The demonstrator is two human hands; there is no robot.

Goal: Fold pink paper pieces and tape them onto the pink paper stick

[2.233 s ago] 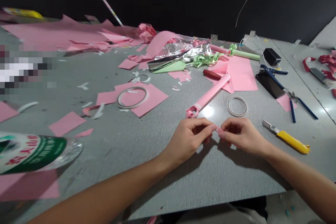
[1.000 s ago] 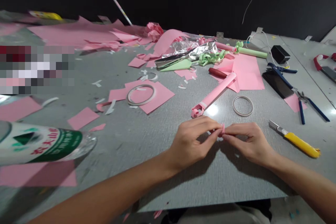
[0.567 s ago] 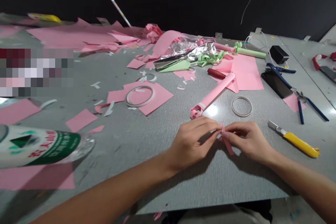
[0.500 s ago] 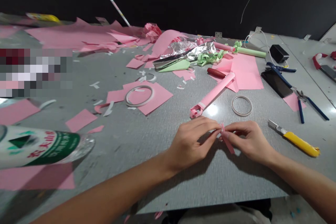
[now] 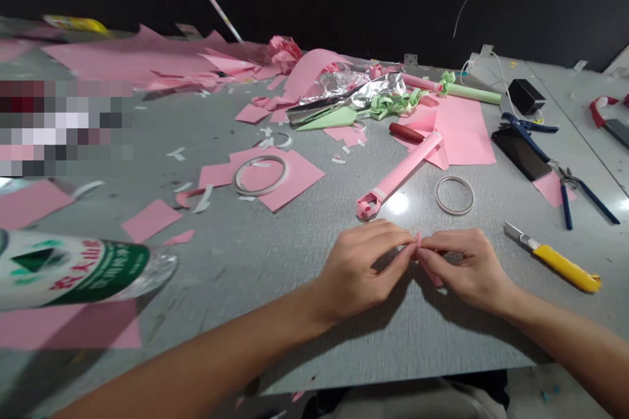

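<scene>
A small pink paper strip (image 5: 432, 273) is pinched between the fingertips of both my hands, above the front part of the grey table. My left hand (image 5: 366, 265) grips its upper end between thumb and fingers. My right hand (image 5: 462, 265) closes on the same strip from the other side and covers much of it. Just beyond my hands lies a pink paper tube (image 5: 405, 167) with a curled paper piece (image 5: 368, 204) at its near end. A narrow tape roll (image 5: 455, 196) rests behind my right hand, and a yellow utility knife (image 5: 565, 267) with its blade out lies to the right.
Blue-handled pliers (image 5: 567, 206) and a phone (image 5: 519, 152) lie at the right. A larger tape ring (image 5: 260, 175) sits on pink sheets. A plastic bottle (image 5: 88, 272) lies at the left. Foil (image 5: 378, 91) and green paper curls (image 5: 398, 105) are heaped at the back.
My right fingers have shifted over the pink strip, so less of it shows. Both hands keep their pinch at nearly the same place. The view has tilted slightly.
</scene>
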